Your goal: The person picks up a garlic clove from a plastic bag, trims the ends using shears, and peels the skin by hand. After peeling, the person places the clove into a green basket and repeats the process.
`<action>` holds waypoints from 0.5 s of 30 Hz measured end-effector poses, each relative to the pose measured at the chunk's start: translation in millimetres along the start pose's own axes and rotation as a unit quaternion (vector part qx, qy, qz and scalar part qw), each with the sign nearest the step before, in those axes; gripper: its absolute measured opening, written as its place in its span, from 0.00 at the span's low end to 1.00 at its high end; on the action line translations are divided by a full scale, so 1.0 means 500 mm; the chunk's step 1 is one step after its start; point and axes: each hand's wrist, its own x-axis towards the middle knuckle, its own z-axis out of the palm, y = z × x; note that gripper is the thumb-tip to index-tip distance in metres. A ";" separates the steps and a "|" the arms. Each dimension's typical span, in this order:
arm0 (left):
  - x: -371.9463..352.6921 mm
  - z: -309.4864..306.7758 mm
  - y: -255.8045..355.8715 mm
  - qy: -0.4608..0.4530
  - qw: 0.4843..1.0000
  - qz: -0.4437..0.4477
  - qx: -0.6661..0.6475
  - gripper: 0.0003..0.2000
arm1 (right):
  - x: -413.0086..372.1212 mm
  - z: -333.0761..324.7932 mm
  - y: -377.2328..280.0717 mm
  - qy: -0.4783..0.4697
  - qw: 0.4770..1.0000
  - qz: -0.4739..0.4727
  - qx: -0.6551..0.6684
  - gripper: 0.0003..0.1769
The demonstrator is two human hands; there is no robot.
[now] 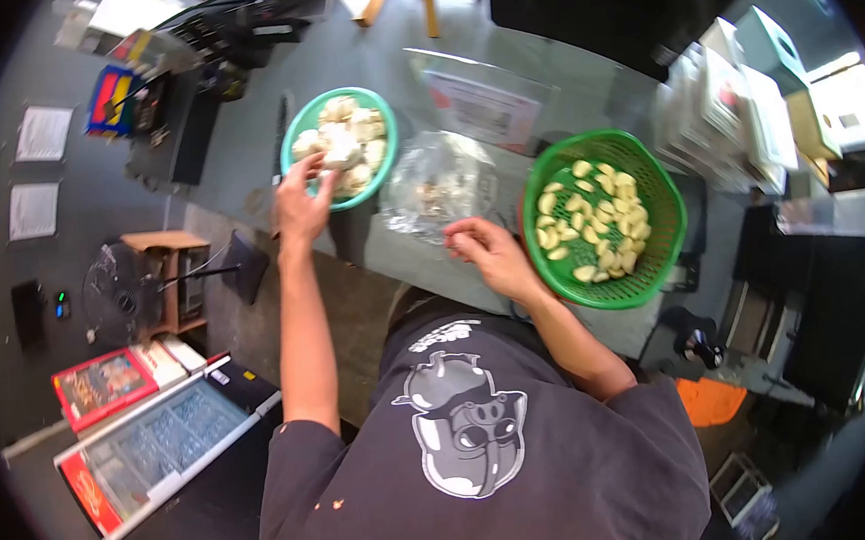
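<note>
My left hand (303,204) reaches over the rim of a turquoise bowl (390,153) heaped with whole white garlic bulbs. Its thumb and fingertips are closed against the side of one garlic bulb (342,152) near the top of the heap. My right hand (491,251) hovers between a clear plastic bag (417,196) and a green basket (675,218). Its fingers are curled and pinched together; whatever they hold, if anything, is too small to make out. Peeled garlic cloves (594,214) lie spread inside the basket. Brownish scraps, perhaps skins, show in the bag.
A clear stand with a printed sheet (481,106) stands behind the bag. Stacked white containers (712,110) rise at the right. A long dark object, possibly a knife (280,145), lies left of the bowl. A fan (123,292) and parts case (164,439) are at lower left.
</note>
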 end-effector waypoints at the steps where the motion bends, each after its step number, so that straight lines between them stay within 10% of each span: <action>1: -0.005 -0.002 0.010 0.006 1.000 -0.004 -0.020 0.16 | -0.001 0.004 -0.006 -0.003 1.000 -0.006 -0.003 0.13; 6: -0.050 0.022 0.133 0.037 0.995 0.086 -0.035 0.11 | -0.009 0.015 -0.026 0.073 0.974 -0.075 -0.202 0.14; 9: -0.082 0.053 0.195 -0.100 0.970 0.218 -0.037 0.12 | 0.009 0.014 0.002 0.069 0.913 -0.197 -0.351 0.16; 15: -0.125 0.076 0.165 -0.171 0.962 0.169 0.132 0.12 | 0.007 0.010 0.006 0.130 0.889 -0.129 -0.420 0.25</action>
